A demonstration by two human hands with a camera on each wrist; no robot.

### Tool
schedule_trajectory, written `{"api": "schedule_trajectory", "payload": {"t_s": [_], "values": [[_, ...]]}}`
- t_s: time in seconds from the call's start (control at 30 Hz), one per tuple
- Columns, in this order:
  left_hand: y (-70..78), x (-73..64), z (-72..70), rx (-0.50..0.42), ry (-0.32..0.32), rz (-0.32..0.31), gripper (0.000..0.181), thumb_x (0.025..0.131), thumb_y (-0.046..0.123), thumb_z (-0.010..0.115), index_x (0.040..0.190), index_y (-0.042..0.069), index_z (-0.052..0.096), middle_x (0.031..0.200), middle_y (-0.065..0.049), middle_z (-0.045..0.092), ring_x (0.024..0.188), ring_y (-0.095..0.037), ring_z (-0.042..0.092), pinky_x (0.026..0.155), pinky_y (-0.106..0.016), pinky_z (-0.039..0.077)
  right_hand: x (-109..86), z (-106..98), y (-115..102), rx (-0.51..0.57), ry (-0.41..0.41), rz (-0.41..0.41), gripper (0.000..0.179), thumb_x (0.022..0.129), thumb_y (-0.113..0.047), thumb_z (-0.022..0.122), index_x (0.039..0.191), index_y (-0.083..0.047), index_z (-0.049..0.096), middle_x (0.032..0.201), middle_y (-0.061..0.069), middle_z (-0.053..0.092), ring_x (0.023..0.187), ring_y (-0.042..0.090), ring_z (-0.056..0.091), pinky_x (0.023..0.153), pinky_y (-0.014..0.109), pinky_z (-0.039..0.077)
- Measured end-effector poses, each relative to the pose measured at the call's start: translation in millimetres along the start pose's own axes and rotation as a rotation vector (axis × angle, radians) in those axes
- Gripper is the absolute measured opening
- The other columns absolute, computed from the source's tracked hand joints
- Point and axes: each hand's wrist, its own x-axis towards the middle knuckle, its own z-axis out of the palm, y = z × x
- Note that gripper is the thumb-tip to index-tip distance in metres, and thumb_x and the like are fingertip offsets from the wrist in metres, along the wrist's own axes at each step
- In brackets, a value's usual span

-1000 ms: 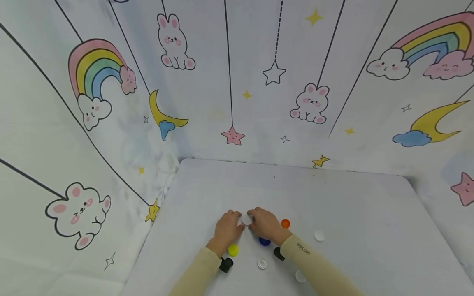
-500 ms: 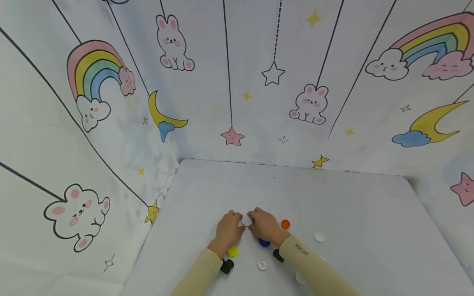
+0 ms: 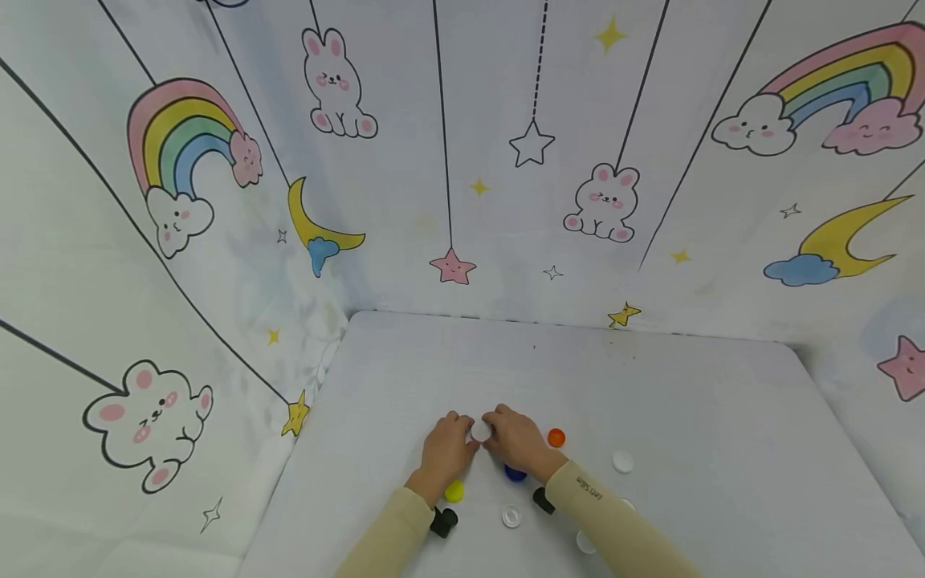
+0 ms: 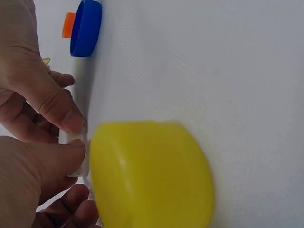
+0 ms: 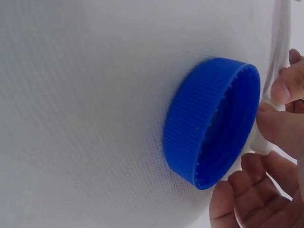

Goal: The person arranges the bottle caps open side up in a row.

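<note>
nothing moved since earlier: left hand (image 3: 444,449) and right hand (image 3: 519,444) both pinch small white plastic bottle cap (image 3: 481,431); other caps lie scattered, unhandled.

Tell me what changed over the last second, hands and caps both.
Nothing visibly moved. Both the left hand and right hand keep pinching the white cap between them; the yellow cap, blue cap and orange cap lie where they were.

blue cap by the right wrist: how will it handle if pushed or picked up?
The blue cap is probably stiff and light: it looks like a thin-walled, hollow plastic shell. Its ribbed rim should give fingers decent grip. It lies open side up on the white table, so a push would likely slide it, not roll it.
</note>
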Motion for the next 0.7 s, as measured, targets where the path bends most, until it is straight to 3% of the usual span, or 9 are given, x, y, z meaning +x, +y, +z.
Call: {"api": "schedule_trajectory", "payload": {"t_s": [0.3,0.7], "values": [[5.6,2.7,-12.1,-0.033,0.057,0.004,0.032,0.082,0.018,0.078,0.111,0.008,0.068,0.093,-0.001,0.06,0.082,-0.016,0.059,0.072,-0.031,0.052,-1.9,-19,-6,0.047,0.037,0.01,0.038,0.085,-0.024,0.076,0.119,-0.01,0.066,0.094,0.0,0.066,0.082,0.016,0.062,0.077,0.036,0.054],[12.9,1.4,-26.3,-0.069,0.082,0.001,0.036,0.083,0.022,0.078,0.114,0.009,0.066,0.092,0.001,0.064,0.079,-0.012,0.059,0.068,-0.028,0.05,-6.5,-35,-9,0.066,0.1,-0.053,0.041,0.085,-0.025,0.077,0.122,-0.012,0.065,0.094,-0.003,0.066,0.082,0.013,0.063,0.074,0.031,0.054]]}}
